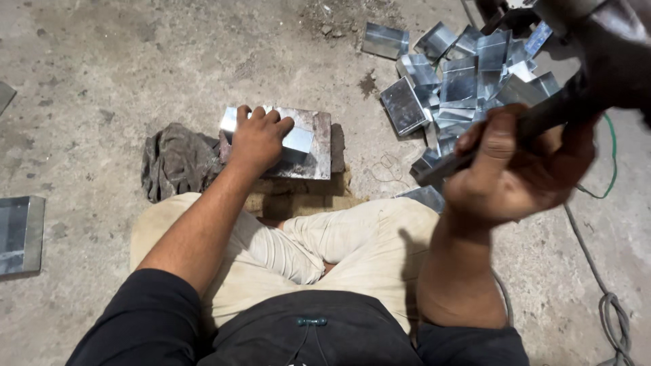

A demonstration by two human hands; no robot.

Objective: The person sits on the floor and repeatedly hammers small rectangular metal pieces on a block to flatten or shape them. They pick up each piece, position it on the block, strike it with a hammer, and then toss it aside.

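Observation:
My left hand (258, 139) presses flat on a small shiny sheet-metal piece (298, 140) that lies on a thick steel block (319, 146) on the concrete floor in front of my crossed legs. My right hand (515, 173) is raised close to the camera at the right, fist closed around the dark handle of a hammer (542, 118). The hammer's heavy head (603, 41) sits blurred at the top right corner, well above the block.
A heap of folded sheet-metal pieces (461, 81) lies at the back right. A dark rag (176, 159) sits left of the block. Another metal piece (20, 234) rests at the left edge. Cables (610, 298) run along the floor at right.

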